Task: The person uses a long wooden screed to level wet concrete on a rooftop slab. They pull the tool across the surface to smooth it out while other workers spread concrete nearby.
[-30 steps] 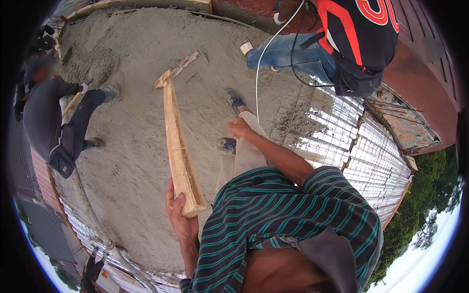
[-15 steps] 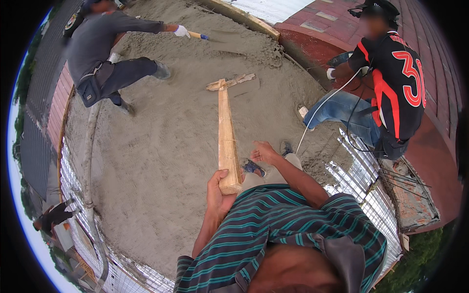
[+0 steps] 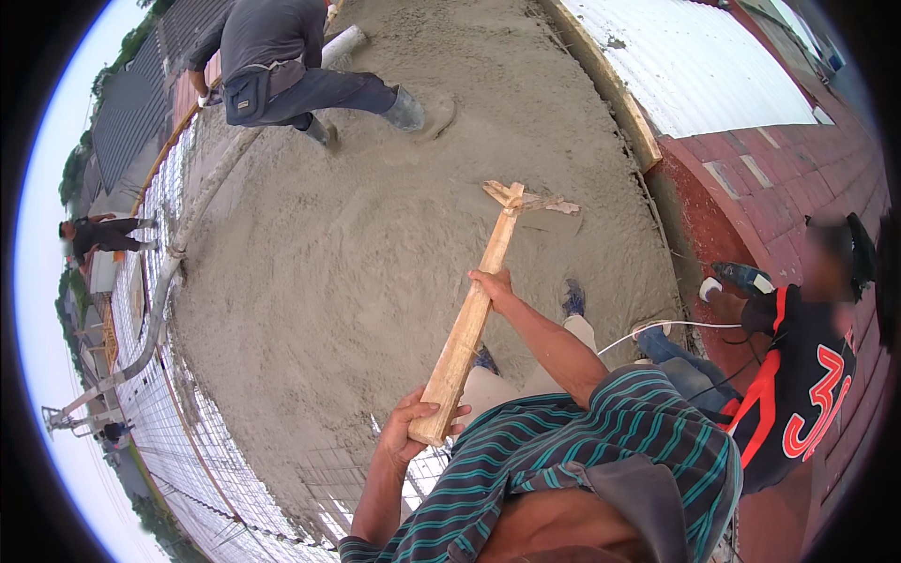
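- Concrete (image 3: 319, 272) is spread centrally; smoothing appears incomplete; mesh (image 3: 221, 469) at left is uncovered.
- Tool (image 3: 465, 347) is held aslant over the concrete; contact is unclear.
- Tool is gripped at its near end by the left hand (image 3: 404, 429), midway by the right hand (image 3: 494, 285).

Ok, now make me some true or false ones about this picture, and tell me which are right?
1. The left hand holds the near end of the wooden tool. True.
2. The right hand hangs loose. False: the right hand grips the tool farther up.
3. A crosspiece sits at the tool's far end. True.
4. The shirt has red stripes. False: the shirt has teal stripes.
5. The co-worker at upper left wears boots. True.
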The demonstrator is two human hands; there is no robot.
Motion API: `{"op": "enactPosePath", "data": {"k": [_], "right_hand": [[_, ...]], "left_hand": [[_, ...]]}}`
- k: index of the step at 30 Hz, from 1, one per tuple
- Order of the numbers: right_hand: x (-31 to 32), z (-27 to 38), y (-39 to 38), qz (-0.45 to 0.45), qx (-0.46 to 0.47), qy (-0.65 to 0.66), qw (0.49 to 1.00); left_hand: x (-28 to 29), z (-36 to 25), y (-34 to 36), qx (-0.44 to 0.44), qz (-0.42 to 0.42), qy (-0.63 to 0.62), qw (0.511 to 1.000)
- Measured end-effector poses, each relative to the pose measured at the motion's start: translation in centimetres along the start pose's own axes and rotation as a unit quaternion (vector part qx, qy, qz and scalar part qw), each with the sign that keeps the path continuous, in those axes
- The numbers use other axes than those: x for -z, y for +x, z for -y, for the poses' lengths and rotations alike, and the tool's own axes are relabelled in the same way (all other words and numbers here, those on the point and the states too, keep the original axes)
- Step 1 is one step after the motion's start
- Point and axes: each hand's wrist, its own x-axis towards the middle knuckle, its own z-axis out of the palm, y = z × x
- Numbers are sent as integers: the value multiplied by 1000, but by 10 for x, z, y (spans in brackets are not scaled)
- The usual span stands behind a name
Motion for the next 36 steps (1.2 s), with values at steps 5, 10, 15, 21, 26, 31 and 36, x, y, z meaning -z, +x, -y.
{"op": "enactPosePath", "data": {"k": [5,10,15,21,26,31,36], "right_hand": [[37,11,31,6,-75,-90,993],[60,19,23,8,-78,-178,981],[84,36,3,12,-89,-217,972],[83,33,11,32,-99,-261,960],[79,26,51,33,-117,-282,952],[117,107,139,-53,-5,-235,970],[85,48,142,15,-44,-413,909]], "left_hand": [[-43,37,-15,61,-92,197,974],[-116,61,-12,52,-232,617,750],[-141,96,-7,33,-315,686,655],[-92,127,-8,8,-300,653,695],[-58,139,-15,41,-281,647,707],[-40,152,-14,67,-267,631,725],[-27,156,-8,77,-256,618,739]]}}
